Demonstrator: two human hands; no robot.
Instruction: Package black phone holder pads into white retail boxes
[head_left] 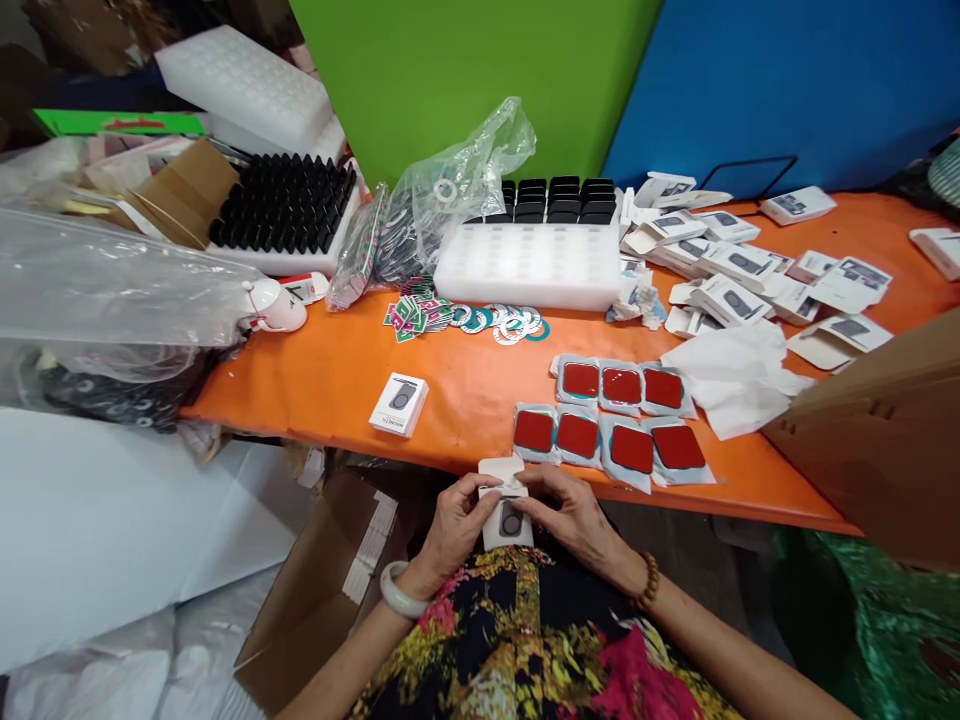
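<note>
A small white box (508, 525) with a picture of a dark device on its front rests against my lap, its top flap raised. My left hand (459, 520) grips the box's left upper edge between thumb and fingers. On the opposite side, my right hand (574, 510) pinches the opening near the flap. Whatever lies inside the box is hidden by my fingers. Beyond my hands, a closed white box (400, 405) marked "MAGNETIC" lies on the orange table (315, 390). Several red-faced square pads (577, 436) in pale wrappers sit in two rows near the table's front edge.
Opened white boxes (739, 300) are heaped at the right, beside a large cardboard carton (877, 440). White foam trays (525, 265) hold black pieces at the back. Ring stickers (514, 325) and small cards (412, 315) lie mid-table. An open carton (300, 610) stands below left.
</note>
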